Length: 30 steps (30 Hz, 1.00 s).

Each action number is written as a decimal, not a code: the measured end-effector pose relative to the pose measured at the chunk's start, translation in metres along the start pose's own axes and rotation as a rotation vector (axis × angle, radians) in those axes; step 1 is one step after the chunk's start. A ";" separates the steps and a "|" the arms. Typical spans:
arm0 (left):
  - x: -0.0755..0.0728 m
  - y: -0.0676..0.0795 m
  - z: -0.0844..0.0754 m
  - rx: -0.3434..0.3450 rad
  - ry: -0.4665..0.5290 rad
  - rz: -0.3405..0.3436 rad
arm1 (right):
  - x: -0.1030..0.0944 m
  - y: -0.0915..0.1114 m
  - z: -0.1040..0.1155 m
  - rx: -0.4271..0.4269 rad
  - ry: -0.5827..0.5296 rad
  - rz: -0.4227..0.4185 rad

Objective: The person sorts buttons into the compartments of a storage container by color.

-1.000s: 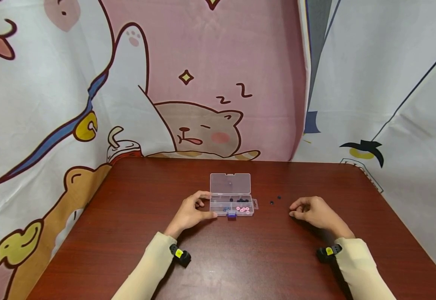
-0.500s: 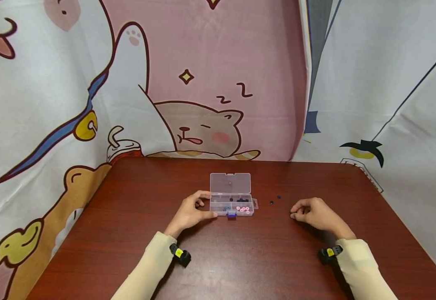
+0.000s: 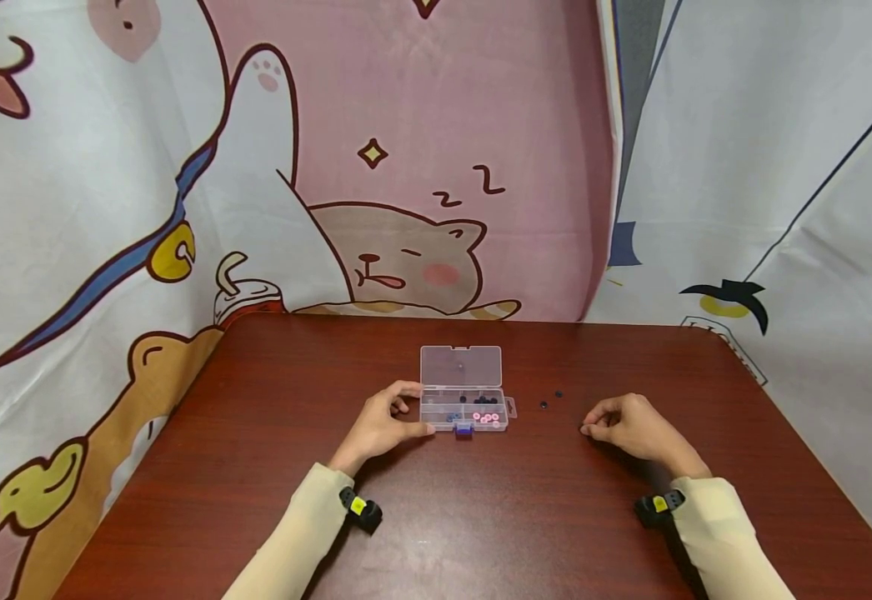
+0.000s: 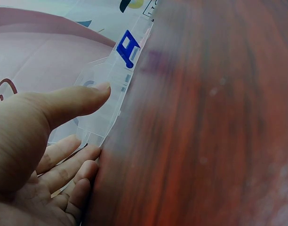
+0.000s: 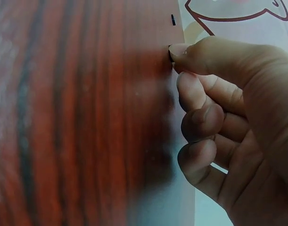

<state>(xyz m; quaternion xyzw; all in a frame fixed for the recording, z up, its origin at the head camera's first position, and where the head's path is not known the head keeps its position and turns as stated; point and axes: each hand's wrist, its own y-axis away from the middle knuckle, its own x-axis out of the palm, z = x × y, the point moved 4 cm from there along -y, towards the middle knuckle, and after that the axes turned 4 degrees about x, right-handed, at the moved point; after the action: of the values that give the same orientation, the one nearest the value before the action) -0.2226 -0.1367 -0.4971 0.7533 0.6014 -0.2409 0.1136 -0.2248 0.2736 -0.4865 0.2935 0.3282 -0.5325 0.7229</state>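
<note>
A clear plastic compartment box (image 3: 439, 421) stands on the table with its lid (image 3: 473, 367) raised at the back and a blue latch (image 3: 463, 432) in front. Black beads (image 3: 485, 401), pink beads (image 3: 490, 417) and a few blue beads (image 3: 453, 417) lie in separate compartments. My left hand (image 3: 382, 421) holds the box's left end, thumb at the front corner and fingers toward the back. To the right of the box, my right hand (image 3: 634, 425) is low over the table. Its thumb and index finger pinch a small black bead (image 5: 171, 52), mostly covered by the fingertips.
Two loose black beads lie on the table between the box and my right hand, one nearer (image 3: 543, 405) and one farther (image 3: 558, 394). A clear hanging tab (image 3: 511, 407) sticks out from the box's right end. Printed cloth (image 3: 406, 100) hangs behind the table (image 3: 436, 517).
My right hand has shifted very slightly to the right since one second ago. My left hand, the box and the loose beads stay where they were.
</note>
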 end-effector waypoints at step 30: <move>0.001 0.000 0.001 0.002 0.000 0.006 | -0.001 -0.001 0.003 0.001 -0.002 -0.037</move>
<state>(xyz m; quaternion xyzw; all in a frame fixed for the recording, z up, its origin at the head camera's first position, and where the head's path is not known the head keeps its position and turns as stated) -0.2226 -0.1368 -0.4988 0.7551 0.5988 -0.2414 0.1137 -0.2254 0.2716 -0.4846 0.2872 0.3326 -0.5461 0.7132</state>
